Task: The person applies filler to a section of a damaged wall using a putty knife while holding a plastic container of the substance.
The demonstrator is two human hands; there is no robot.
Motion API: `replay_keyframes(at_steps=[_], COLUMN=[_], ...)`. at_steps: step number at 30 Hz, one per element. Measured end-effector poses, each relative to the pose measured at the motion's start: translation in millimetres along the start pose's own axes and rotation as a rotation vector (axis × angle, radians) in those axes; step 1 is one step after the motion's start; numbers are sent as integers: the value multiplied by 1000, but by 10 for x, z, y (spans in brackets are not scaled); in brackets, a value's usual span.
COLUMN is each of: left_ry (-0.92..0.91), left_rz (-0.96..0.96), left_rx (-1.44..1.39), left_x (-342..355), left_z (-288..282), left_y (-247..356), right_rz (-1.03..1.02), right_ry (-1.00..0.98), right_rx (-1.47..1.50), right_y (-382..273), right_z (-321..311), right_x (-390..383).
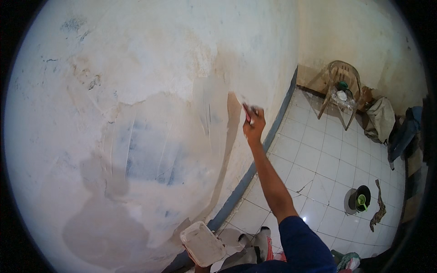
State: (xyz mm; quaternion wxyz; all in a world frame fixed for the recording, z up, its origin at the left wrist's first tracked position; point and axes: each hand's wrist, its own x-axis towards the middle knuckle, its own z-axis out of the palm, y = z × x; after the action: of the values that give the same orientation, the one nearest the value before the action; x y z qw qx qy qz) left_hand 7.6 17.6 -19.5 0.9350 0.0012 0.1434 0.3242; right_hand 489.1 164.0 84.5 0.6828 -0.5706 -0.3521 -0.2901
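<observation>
While the left grip (196, 262) holds a tray (203, 243), the right grip (256, 125) clasps a probable scraper (247, 113) jutting up-left

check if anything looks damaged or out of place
Yes: the wall is marred by dark chipped spots at upper left and a bluish patch. A twisted brown thing, perhaps a rag, lies loose beside the black bucket.

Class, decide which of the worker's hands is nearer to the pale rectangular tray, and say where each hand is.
Left: the left hand is under the tray, supporting it. The right hand is well apart, raised by the wall with a small tool.
</observation>
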Motion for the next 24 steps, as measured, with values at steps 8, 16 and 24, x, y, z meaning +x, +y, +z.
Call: replay_keyframes(at_steps=[8, 16, 24], left_ry=[5, -22, 5], left_rz=[12, 10, 28], left_rx=[-3, 18, -12], left_x=[-15, 14, -32], left_z=[-24, -28, 6], left_y=[12, 50, 83], right_rz=[45, 58, 75], right_ry=[-148, 45, -116], right_rx=[21, -106, -184], right_y=[22, -128, -168], right_z=[-314, -79, -11], right_x=[-1649, -471, -1037])
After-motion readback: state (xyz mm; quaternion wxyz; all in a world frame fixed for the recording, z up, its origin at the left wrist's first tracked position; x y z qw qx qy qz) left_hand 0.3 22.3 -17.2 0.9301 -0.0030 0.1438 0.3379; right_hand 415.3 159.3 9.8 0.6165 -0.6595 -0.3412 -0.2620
